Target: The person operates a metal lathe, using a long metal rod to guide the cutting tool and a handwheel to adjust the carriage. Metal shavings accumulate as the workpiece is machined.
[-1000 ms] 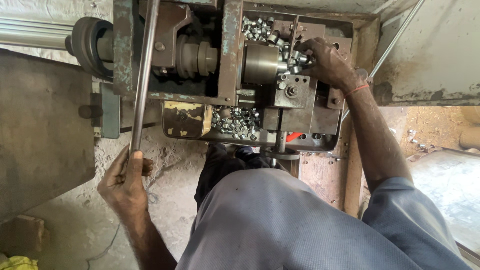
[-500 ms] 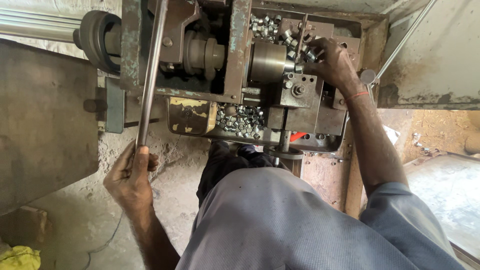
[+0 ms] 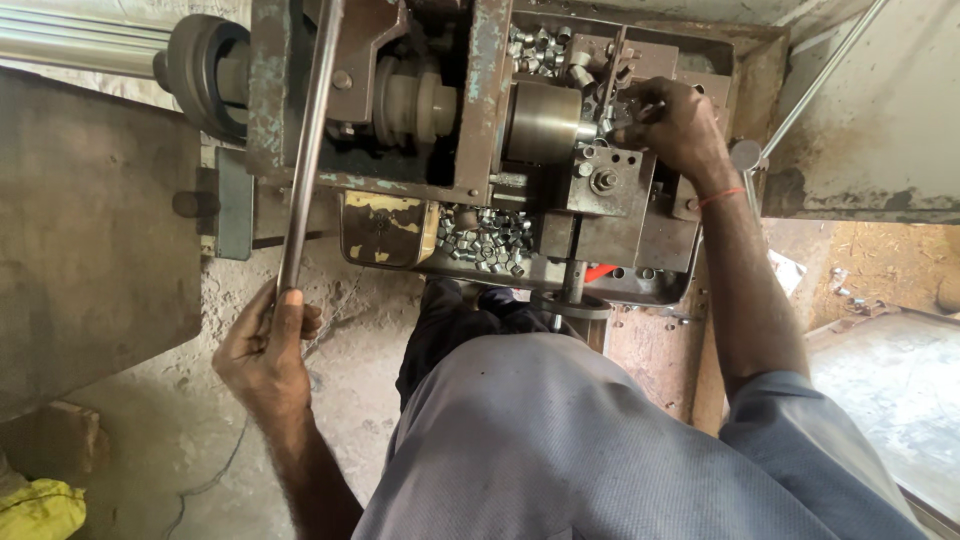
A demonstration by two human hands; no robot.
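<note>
A small metalworking workshop is shown: a worn, oil-stained lathe (image 3: 480, 130) with a steel chuck (image 3: 540, 122) and a long lever (image 3: 308, 150) is seen, small cut metal pieces (image 3: 487, 240) are heaped in its tray, and a rough, dusty concrete floor (image 3: 160, 430) lies beneath.

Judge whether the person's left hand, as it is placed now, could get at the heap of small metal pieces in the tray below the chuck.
Probably yes: the left hand grips the long lever, but open floor lies between it and the small metal pieces.
</note>
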